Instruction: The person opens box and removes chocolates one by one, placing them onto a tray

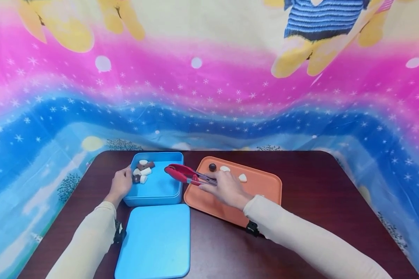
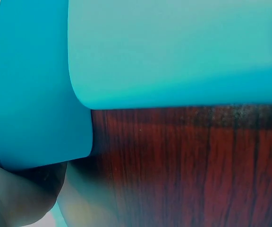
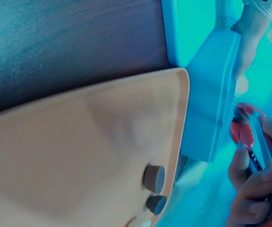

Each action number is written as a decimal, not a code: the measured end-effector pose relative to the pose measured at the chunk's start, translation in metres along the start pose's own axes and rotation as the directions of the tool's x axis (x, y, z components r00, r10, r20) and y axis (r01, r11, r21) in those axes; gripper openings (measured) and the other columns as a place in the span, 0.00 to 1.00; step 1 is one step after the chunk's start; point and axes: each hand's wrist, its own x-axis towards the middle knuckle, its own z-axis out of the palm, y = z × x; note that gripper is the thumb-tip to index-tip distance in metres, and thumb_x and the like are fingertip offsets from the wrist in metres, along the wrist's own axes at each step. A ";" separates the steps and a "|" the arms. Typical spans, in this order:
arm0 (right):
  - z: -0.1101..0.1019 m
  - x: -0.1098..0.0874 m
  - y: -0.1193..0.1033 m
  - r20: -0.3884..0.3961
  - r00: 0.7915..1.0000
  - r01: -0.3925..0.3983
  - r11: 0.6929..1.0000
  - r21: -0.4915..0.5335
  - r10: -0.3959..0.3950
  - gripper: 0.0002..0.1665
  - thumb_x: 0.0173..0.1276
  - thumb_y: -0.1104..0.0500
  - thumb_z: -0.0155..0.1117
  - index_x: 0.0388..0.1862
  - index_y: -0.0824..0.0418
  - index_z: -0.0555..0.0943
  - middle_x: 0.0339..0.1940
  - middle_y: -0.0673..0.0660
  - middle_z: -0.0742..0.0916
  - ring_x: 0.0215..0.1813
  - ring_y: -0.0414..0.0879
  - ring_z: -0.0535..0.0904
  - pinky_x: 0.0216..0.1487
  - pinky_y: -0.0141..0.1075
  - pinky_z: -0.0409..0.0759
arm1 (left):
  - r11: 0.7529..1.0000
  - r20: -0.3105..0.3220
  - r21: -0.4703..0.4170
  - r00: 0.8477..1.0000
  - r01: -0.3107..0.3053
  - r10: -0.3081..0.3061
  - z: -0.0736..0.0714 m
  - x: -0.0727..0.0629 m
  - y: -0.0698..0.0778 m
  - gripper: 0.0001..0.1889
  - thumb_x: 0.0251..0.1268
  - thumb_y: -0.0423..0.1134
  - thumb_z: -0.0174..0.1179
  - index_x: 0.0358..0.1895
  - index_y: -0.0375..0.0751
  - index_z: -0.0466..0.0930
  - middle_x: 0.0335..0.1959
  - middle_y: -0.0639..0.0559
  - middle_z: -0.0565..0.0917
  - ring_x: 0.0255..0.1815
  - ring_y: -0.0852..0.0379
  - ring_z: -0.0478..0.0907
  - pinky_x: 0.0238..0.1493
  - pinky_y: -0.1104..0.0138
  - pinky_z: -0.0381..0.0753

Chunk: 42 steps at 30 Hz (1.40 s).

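Tabletop [image 1: 310,201] extends right of tray [image 1: 265,186] | left hand [image 1: 121,183] grips blue box [image 1: 153,200] at edge | right hand [image 1: 229,189] grips tongs [image 1: 183,173]

1. No text, label, brand, number or sign can be read in the head view or either wrist view.
2. The multicoloured printed fabric backdrop [image 1: 209,87] carries pictures and white snowflake shapes, with no legible lettering.
3. On the small black device [image 1: 253,228] by the cuff of the right cream-coloured cloth sleeve [image 1: 293,232], any marking is too small to read.
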 end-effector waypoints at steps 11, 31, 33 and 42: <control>-0.017 -0.013 0.014 -0.039 0.999 -0.028 0.999 -0.036 0.027 0.33 0.63 0.37 0.72 0.64 0.47 0.83 0.29 0.47 0.80 0.23 0.44 0.72 0.23 0.34 0.67 | 1.000 0.007 -0.006 1.000 0.015 -0.015 -0.001 -0.001 0.002 0.31 0.85 0.48 0.23 0.80 0.32 0.50 0.80 0.32 0.55 0.81 0.31 0.52 0.79 0.40 0.57; -0.046 -0.047 0.049 -0.036 0.996 -0.083 0.995 -0.056 0.081 0.34 0.61 0.39 0.74 0.63 0.51 0.84 0.40 0.51 0.88 0.32 0.43 0.76 0.27 0.33 0.73 | 0.999 -0.005 -0.034 1.000 0.016 -0.016 -0.002 -0.001 0.000 0.29 0.86 0.46 0.26 0.80 0.34 0.50 0.80 0.32 0.55 0.81 0.31 0.50 0.79 0.38 0.54; -0.048 -0.051 0.054 -0.043 0.996 -0.079 0.995 -0.065 0.076 0.34 0.61 0.39 0.74 0.64 0.50 0.83 0.41 0.51 0.89 0.32 0.42 0.76 0.26 0.33 0.73 | 0.999 -0.005 -0.034 1.000 0.016 -0.017 -0.002 -0.001 0.000 0.29 0.86 0.47 0.26 0.80 0.33 0.49 0.80 0.31 0.55 0.81 0.30 0.50 0.79 0.38 0.54; -0.059 -0.069 0.073 -0.078 0.995 -0.067 0.993 -0.101 0.059 0.29 0.63 0.42 0.74 0.61 0.50 0.85 0.44 0.51 0.90 0.31 0.41 0.76 0.26 0.33 0.72 | 1.000 0.009 -0.019 1.000 0.019 -0.019 -0.003 0.001 -0.001 0.31 0.85 0.49 0.24 0.80 0.35 0.48 0.80 0.31 0.54 0.81 0.30 0.50 0.79 0.38 0.54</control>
